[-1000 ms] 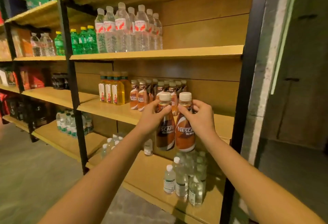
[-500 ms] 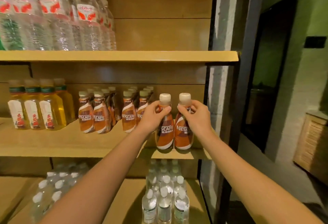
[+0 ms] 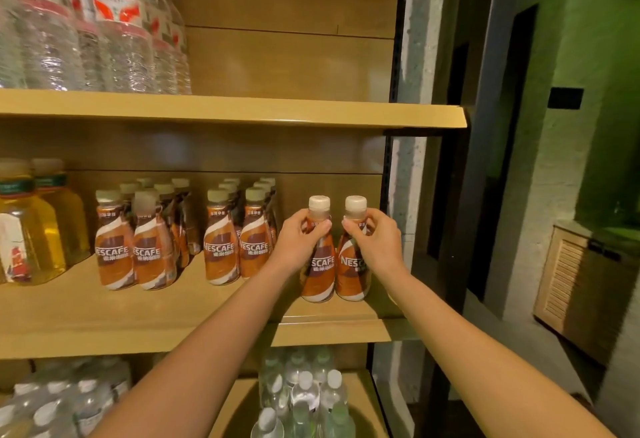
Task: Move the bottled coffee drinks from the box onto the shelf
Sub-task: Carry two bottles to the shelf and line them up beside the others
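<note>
Standing on the middle shelf [image 3: 104, 316], at its right end and close to its front edge: two bottled coffee drinks, upright, side by side and touching.

Item 1, left coffee bottle [image 3: 318, 278]: orange-brown sleeve with a white swirl, cream cap. The left hand [image 3: 298, 243] grips it at the neck just under the cap, thumb in front and fingers curled round the back.

Item 2, right coffee bottle [image 3: 353, 278]: same sleeve, same cap. The right hand [image 3: 375, 243] grips its neck likewise, fingers wrapped round and thumb turned toward item 1.

Both forearms reach up from below the middle shelf.

Also on the middle shelf, leftward of the held pair:
- near block of coffee bottles [image 3: 239, 250], two across and several deep, just beside the left hand;
- far block of coffee bottles [image 3: 135, 254], set apart from the near block by a gap;
- yellow drink bottles [image 3: 31, 229], at the left end.

Above the middle shelf, on the next board: large water bottles [image 3: 114, 39] with red-and-white labels, toward the left.

Below the middle shelf, under its right end: small clear bottles [image 3: 304, 399] with white caps.

Right of the middle shelf: black upright post [image 3: 390, 195], then a green wall [image 3: 606, 91] and a louvred wooden cabinet [image 3: 581, 285].
</note>
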### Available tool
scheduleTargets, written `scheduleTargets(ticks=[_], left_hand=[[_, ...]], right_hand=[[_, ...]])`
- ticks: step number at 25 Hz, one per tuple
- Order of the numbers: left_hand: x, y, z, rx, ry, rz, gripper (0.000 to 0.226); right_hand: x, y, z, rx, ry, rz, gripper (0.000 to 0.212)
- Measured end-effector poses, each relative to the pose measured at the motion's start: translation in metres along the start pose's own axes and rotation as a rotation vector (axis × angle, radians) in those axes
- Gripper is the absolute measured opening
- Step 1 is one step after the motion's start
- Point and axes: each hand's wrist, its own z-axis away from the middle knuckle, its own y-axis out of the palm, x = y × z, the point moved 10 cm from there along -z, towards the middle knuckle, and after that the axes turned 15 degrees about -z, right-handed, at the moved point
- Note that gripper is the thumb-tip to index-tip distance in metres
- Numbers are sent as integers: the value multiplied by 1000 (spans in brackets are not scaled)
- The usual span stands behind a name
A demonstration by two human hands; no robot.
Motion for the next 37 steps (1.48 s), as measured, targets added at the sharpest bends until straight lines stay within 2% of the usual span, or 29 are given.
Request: scheduleTargets(ticks=[5,8,10,12,15,17,26,29,37], left_hand=[[16,6,-5,-67,7,-40,35],[25,13,2,-9,-23,-77,53],[42,18,12,60,-50,-119,55],[62,23,25,135,-51,-316,47],[88,27,31,170,-23,-835,60],[96,32,30,180,-42,-970,62],[111,50,-19,217,-102,-1057,65],[125,56,-39,219,-138,-1026,67],[147,62,-66,292,-206,-1066,78]], right_hand=[[-11,0,-2,11,-12,-30,39],[-24,5,6,89,89,-15,60],[-42,2,19,163,209,-25,78],[-61,-5,34,253,223,184,80],[-79,-7,46,344,97,681,60],[-89,-4,46,365,96,820,59],[-110,4,4,356,135,981,63],[-126,12,-15,384,164,1031,73],[-156,26,-44,434,239,951,74]])
